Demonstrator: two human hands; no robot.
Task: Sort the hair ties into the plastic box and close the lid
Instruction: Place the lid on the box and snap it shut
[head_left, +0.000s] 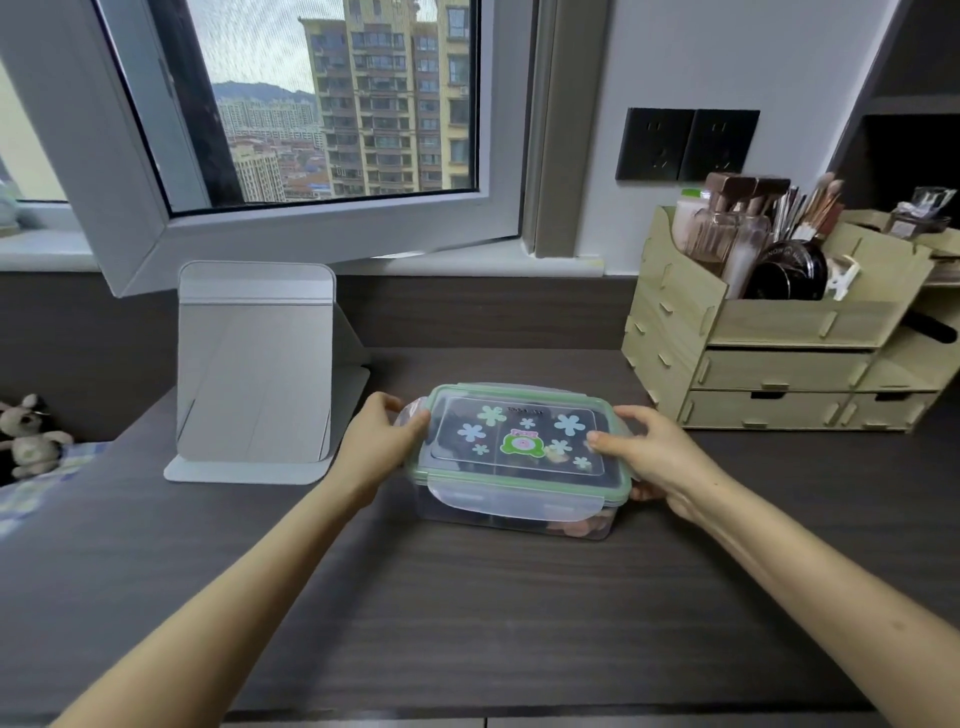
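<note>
A clear plastic box (519, 514) stands on the dark wooden desk, with its green-rimmed lid (519, 441) lying on top. The lid carries flower stickers and a green character sticker. Dark and brownish hair ties (576, 526) show dimly through the box wall and the lid. My left hand (382, 434) grips the box's left end, fingers on the side clip. My right hand (652, 454) holds the right end, thumb on the lid and fingers wrapped under the rim. The front clip flap hangs down over the front wall.
A grey folding mirror stand (254, 374) sits left of the box. A wooden organiser (779, 353) with drawers, brushes and cosmetics fills the right back. An open window sash (311, 223) juts over the desk's back. A plush toy (28, 436) lies at far left.
</note>
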